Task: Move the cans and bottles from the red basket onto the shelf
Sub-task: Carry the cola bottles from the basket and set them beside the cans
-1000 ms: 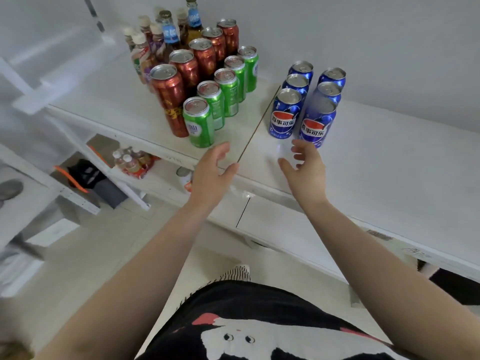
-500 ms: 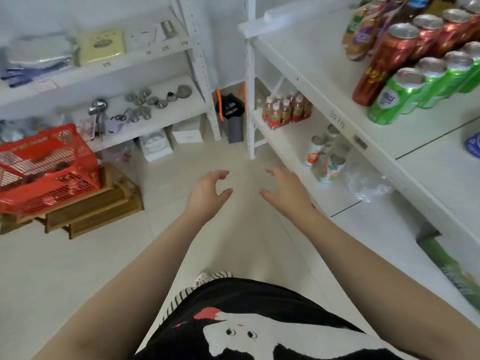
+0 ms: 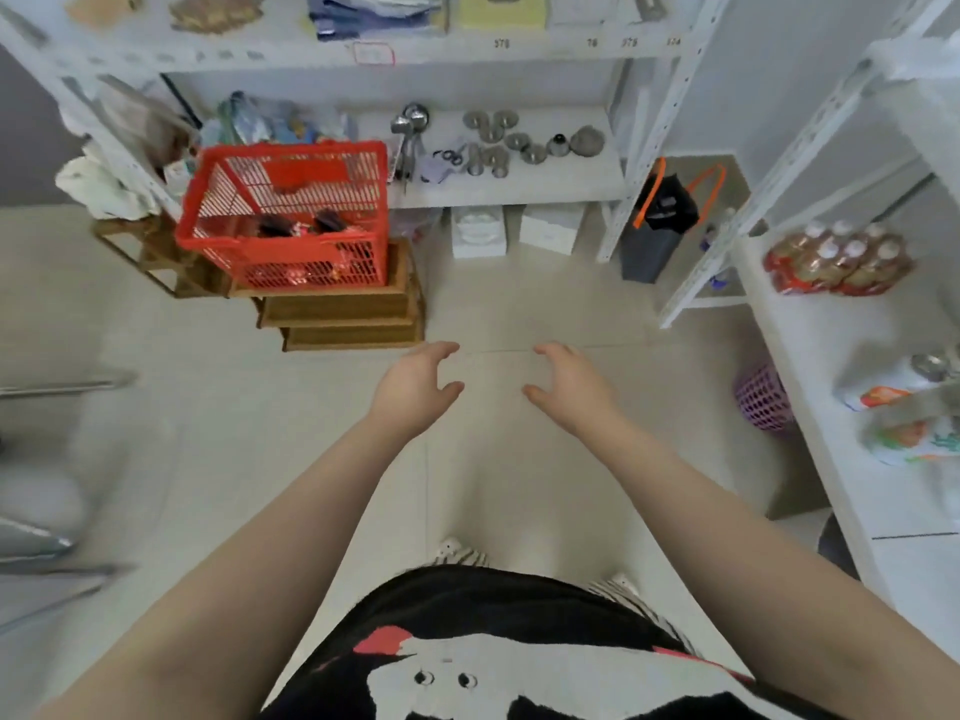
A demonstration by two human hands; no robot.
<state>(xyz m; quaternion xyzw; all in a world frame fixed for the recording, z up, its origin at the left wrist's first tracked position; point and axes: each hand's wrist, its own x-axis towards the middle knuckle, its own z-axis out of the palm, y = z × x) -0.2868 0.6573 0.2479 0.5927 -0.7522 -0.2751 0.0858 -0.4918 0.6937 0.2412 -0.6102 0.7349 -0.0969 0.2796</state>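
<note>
Left hand [image 3: 415,389] and right hand [image 3: 571,387] are held out side by side over the tiled floor [image 3: 519,314], each grip apart with fingers loosely curved and nothing held. The red basket [image 3: 291,215] is seen upper left, well apart from both hands, set on stacked wooden crates [image 3: 343,314] before a white rack. Dark-capped bottles [image 3: 298,225] are visible inside it; their exact number cannot be told. A white shelf [image 3: 852,324] is found at the right edge, carrying a shrink-wrapped pack of bottles [image 3: 836,262] and blurred cans [image 3: 893,397]. A black bag with orange handles [image 3: 662,220] stands on the floor between the racks.
</note>
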